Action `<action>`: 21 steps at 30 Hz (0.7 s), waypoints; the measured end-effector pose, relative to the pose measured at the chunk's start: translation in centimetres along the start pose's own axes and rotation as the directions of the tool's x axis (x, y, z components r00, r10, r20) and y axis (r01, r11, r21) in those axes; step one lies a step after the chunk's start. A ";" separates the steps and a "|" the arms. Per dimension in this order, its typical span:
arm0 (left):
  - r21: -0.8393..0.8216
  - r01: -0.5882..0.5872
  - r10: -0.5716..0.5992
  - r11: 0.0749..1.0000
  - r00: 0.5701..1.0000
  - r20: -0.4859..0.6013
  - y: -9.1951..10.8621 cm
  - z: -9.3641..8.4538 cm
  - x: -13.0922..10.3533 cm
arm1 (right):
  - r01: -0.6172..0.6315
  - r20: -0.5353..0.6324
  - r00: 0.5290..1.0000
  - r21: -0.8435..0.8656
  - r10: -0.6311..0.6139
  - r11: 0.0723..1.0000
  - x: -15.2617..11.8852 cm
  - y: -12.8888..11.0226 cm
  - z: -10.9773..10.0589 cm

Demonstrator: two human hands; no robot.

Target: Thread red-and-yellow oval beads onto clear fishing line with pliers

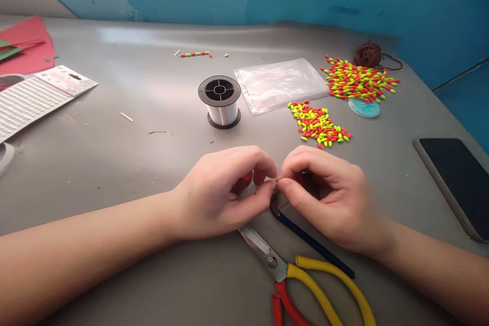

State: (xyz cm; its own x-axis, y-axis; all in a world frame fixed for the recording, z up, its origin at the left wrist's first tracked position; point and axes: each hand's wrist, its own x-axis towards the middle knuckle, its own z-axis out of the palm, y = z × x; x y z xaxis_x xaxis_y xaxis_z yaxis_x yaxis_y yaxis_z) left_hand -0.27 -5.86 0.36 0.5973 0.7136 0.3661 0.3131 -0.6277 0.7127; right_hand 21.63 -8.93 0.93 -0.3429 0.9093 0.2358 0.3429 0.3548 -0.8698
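Observation:
My left hand (229, 188) and my right hand (332, 193) meet fingertip to fingertip over the table. Each one pinches thumb against forefinger. Whatever lies between the tips is too small to name. A bit of red shows inside the curl of my left fingers. Under the hands lies a tool with a dark blue handle (315, 244), its head partly hidden by my fingers. Scissors (269, 260) with yellow and red grips rest just in front, blade tips by my left palm. Beyond the hands stands a black spool (223, 112) wound with clear line.
Red and yellow-green beads lie in a near pile (319, 125) and a far pile (357, 79), beside a clear plastic bag (282, 84). Brown yarn (367, 54) and a teal disc (364, 107) sit at back right. A phone (458, 183) lies right, a white card (42, 97) left.

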 end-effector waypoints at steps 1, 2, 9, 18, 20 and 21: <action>0.001 0.010 -0.010 1.000 1.000 -0.005 0.0 0.0 0.0 | 0.001 0.003 1.000 0.003 -0.001 1.000 0.0 0.0 0.0; 0.002 0.014 -0.014 1.000 1.000 -0.008 -0.1 -0.1 0.0 | 0.002 0.005 1.000 0.007 -0.002 1.000 0.0 0.0 0.0; 0.027 -0.001 0.002 1.000 1.000 -0.008 0.0 -0.1 0.1 | 0.015 0.007 1.000 0.006 -0.015 1.000 0.1 0.0 0.0; 0.060 -0.027 0.029 0.998 0.999 -0.036 -0.1 -0.1 0.1 | 0.005 0.005 1.000 0.013 -0.006 1.000 0.1 0.0 0.0; 0.068 -0.043 0.047 0.997 0.998 -0.047 -0.1 -0.1 0.2 | 0.002 0.006 1.000 0.012 -0.002 1.000 0.1 0.0 0.0; 0.072 -0.046 0.049 0.996 0.998 -0.049 -0.1 -0.1 0.2 | 0.001 0.005 1.000 0.012 -0.001 1.000 0.1 0.0 0.0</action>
State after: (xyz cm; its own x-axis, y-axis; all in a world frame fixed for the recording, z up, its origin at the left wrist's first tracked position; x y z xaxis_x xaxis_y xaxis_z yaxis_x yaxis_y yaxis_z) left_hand -0.24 -5.66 0.41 0.5753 0.6962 0.4294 0.3379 -0.6803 0.6504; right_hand 21.60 -8.84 0.94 -0.3474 0.9079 0.2344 0.3316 0.3528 -0.8749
